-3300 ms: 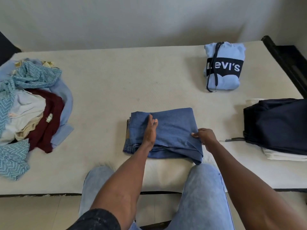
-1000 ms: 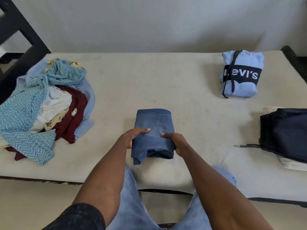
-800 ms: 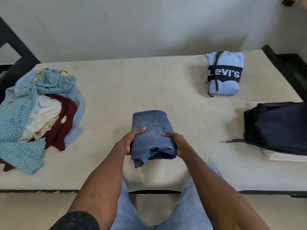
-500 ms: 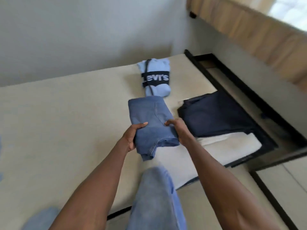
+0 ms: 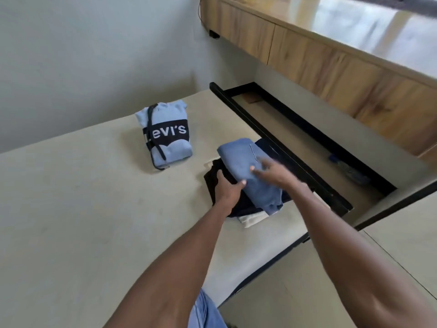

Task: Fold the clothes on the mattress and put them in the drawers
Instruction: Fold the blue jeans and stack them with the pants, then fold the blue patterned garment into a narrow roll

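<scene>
**Folded jeans landing on the stack**

From the head camera we see the folded jeans (image 5: pixel 248 169) sitting on top of the dark folded garment (image 5: pixel 217 178), which itself lies on a white piece (image 5: pixel 251 218) at the mattress (image 5: pixel 82 209) edge. Our left hand (image 5: pixel 228 189) cups the near-left side of the bundle, thumb on the denim, fingers tucked against the dark cloth below. Our right hand (image 5: pixel 272 172) is blurred, fingers spread and fairly straight over the jeans' top; whether it presses or just hovers we cannot tell. Beyond the left hand sits the folded Levi's hoodie (image 5: pixel 165 136). Past the right hand runs the black bed frame (image 5: pixel 279 147).

The risks, as we judge them: the bundle sits skewed on the stack, its near corner overhanging, so letting go unevenly could let the fold spring open or slide. Nudging the stack outward might tip it toward the gap beside the frame.
</scene>
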